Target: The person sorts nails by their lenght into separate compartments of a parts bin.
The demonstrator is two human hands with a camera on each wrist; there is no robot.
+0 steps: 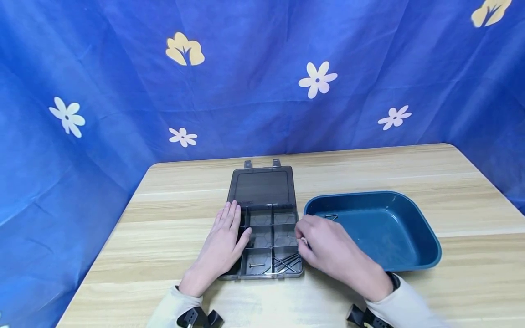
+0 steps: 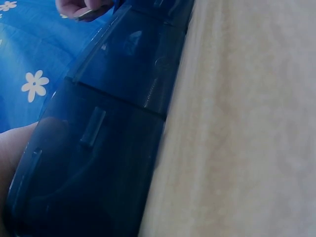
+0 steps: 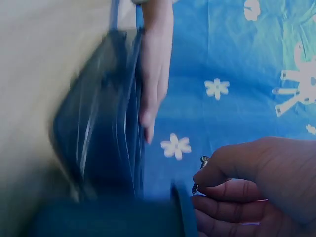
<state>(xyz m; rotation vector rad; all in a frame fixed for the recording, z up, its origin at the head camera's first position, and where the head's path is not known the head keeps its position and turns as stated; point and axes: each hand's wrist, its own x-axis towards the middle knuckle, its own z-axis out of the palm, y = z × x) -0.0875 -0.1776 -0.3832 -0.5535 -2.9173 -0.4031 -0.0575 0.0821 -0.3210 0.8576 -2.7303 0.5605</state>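
A dark see-through compartment box (image 1: 271, 237) lies on the table with its lid (image 1: 262, 186) folded back. My left hand (image 1: 221, 241) rests flat along the box's left side, fingers straight and thumb over a compartment. My right hand (image 1: 334, 248) is at the box's right edge, thumb and fingers curled. In the right wrist view it pinches a small metal screw (image 3: 204, 160), head up. Several long screws (image 1: 287, 263) lie in the front right compartment. A single shorter screw (image 1: 257, 265) lies in the compartment left of them.
A blue-green plastic tub (image 1: 426, 228) stands right of the box, partly behind my right hand, with a few screws (image 1: 331, 217) at its left end. Behind the wooden table (image 1: 164, 228) hangs a blue flowered cloth (image 1: 254, 91).
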